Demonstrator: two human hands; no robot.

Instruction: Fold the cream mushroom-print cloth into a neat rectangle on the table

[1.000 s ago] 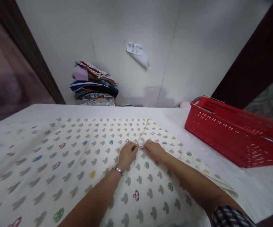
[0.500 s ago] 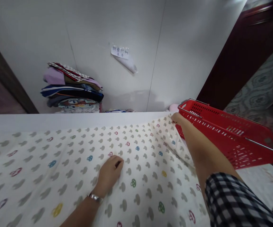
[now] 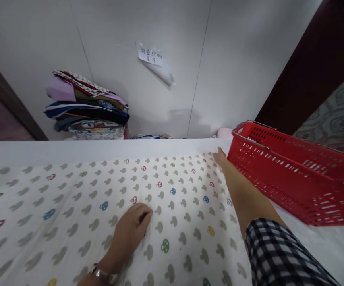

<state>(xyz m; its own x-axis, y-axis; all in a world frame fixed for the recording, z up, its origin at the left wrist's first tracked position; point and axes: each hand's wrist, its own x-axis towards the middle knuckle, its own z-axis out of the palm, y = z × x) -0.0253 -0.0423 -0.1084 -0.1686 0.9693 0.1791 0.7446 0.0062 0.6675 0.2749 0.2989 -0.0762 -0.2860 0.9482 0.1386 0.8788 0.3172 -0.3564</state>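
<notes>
While L hand (image 3: 132, 225) lay on the mushroom-print cloth (image 3: 186, 210) spread over a white tabletop (image 3: 124, 149), grip curled together, R hand (image 3: 220, 156) was at cloth's far R corner (couldn't tell if clamped), near red basket (image 3: 282, 178).

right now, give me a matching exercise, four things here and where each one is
1. left hand
2. right hand
3. red basket
4. fabric stack

A. at the table's right side
B. beyond the table's far edge
C. over the printed cloth, loosely curled
D. at the printed cloth's far right corner

Pairs: 1-C, 2-D, 3-A, 4-B
</notes>
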